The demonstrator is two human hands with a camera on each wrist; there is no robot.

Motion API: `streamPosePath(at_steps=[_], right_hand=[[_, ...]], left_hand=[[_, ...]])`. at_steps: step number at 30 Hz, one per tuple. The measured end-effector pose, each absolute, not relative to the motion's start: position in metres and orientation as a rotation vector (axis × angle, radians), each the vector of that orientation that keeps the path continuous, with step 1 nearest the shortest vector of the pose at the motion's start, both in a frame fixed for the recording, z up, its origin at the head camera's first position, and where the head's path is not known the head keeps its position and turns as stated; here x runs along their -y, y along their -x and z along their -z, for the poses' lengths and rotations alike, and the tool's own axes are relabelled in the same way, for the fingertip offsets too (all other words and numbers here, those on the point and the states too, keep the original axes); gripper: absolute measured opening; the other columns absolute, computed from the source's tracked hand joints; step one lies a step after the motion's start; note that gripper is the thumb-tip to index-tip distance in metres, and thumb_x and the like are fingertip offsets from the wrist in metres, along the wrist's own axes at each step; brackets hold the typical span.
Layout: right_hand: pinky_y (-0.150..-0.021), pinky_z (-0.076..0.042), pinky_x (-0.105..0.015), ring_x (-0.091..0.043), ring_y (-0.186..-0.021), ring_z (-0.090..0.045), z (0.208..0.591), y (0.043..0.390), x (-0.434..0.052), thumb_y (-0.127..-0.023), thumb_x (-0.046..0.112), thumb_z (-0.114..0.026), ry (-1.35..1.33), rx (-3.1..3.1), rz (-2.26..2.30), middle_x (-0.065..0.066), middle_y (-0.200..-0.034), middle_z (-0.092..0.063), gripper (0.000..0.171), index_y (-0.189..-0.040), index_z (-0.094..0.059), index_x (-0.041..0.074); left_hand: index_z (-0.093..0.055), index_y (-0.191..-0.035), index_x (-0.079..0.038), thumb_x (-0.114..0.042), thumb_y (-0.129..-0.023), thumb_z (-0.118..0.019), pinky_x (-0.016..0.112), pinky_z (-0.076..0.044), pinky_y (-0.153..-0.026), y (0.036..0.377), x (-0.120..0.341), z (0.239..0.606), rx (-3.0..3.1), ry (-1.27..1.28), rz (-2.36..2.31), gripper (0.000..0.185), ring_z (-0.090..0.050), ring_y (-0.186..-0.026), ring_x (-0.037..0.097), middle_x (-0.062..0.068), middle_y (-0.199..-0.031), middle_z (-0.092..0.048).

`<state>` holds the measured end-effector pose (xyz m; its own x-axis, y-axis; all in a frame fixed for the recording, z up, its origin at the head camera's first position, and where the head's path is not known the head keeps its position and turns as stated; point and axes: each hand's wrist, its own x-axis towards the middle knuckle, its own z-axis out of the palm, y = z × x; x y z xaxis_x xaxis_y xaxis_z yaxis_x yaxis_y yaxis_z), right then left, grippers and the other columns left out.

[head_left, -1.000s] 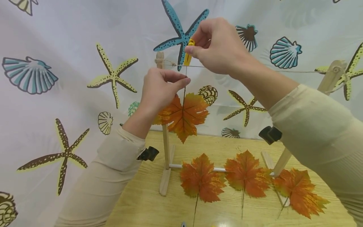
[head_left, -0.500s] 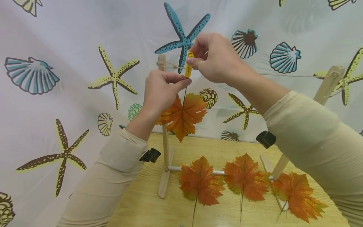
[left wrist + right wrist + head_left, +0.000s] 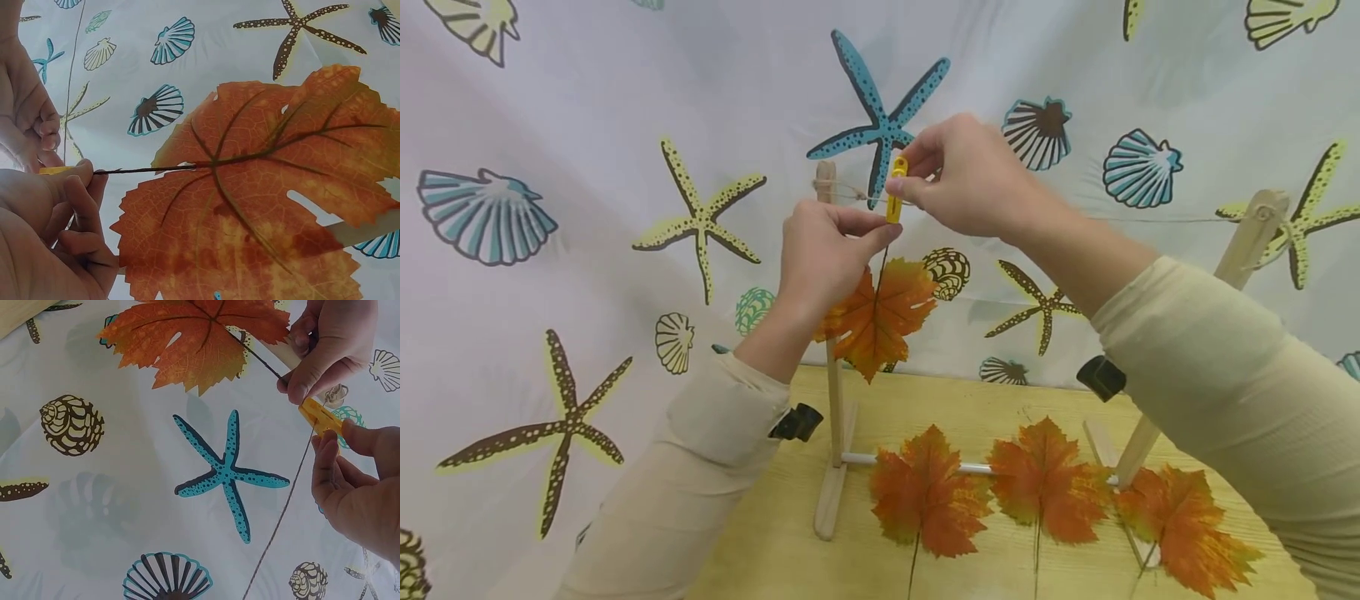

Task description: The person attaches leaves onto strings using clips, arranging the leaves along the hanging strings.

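3 maple leaves (image 3: 1037, 487) lie on desk (image 3: 775, 550) by wooden stand (image 3: 833, 467), same as before. Above, left hand (image 3: 823, 254) fingers pinch hanging leaf (image 3: 876, 312) stem; right hand (image 3: 973, 179) fingers squeeze yellow clip (image 3: 895, 187) at string (image 3: 1150, 220), both lower vs 1 s ago.

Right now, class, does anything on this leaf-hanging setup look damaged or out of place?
Nothing stands out. The held leaf hangs straight below the yellow peg; three leaves lie flat on the table, intact.
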<state>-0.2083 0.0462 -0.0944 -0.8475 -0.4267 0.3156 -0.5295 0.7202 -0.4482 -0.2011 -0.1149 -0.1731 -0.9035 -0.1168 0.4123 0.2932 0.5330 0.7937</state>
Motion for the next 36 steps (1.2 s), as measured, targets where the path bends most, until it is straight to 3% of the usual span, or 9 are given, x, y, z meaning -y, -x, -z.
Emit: streamPosePath(at_steps=[5,14,23,36], right_hand=[[-0.08,-0.055,-0.03,-0.014,-0.084,-0.073,0.097,0.212,-0.047,-0.098,0.03,-0.066,-0.788,2.758,-0.895,-0.005,-0.111,-0.072,0.035,-0.124,-0.067,0.006],[-0.087,-0.058,-0.031,-0.017,-0.085,-0.074,0.105,0.216,-0.045,-0.096,0.024,-0.069,-0.779,2.755,-1.169,-0.01,-0.109,-0.071,0.035,-0.122,-0.065,0.002],[-0.093,-0.056,-0.033,-0.017,-0.088,-0.075,0.106,0.215,-0.045,-0.095,0.029,-0.068,-0.757,2.819,-1.114,-0.009,-0.112,-0.073,0.042,-0.128,-0.062,0.003],[-0.09,-0.056,-0.035,-0.018,-0.097,-0.071,0.117,0.211,-0.06,-0.091,0.029,-0.073,-0.806,2.824,-1.107,-0.007,-0.116,-0.071,0.047,-0.129,-0.062,0.004]], left_hand=[[-0.081,-0.103,-0.011,-0.03,-0.09,-0.075,0.025,-0.038,-0.049,0.202,0.116,0.177,2.351,0.155,1.311,0.024,-0.055,-0.065,0.02,0.007,-0.096,-0.078],[-0.081,-0.102,-0.01,-0.032,-0.089,-0.076,0.026,-0.045,-0.053,0.201,0.117,0.185,2.356,0.155,1.245,0.025,-0.059,-0.066,0.021,0.008,-0.089,-0.078],[-0.08,-0.104,-0.009,-0.032,-0.087,-0.078,0.029,-0.052,-0.061,0.198,0.12,0.189,2.392,0.154,1.269,0.029,-0.066,-0.09,0.021,0.008,-0.1,-0.078],[-0.08,-0.104,-0.008,-0.034,-0.086,-0.08,0.032,-0.052,-0.069,0.195,0.127,0.204,2.443,0.14,1.33,0.031,-0.064,-0.098,0.021,0.008,-0.105,-0.077]])
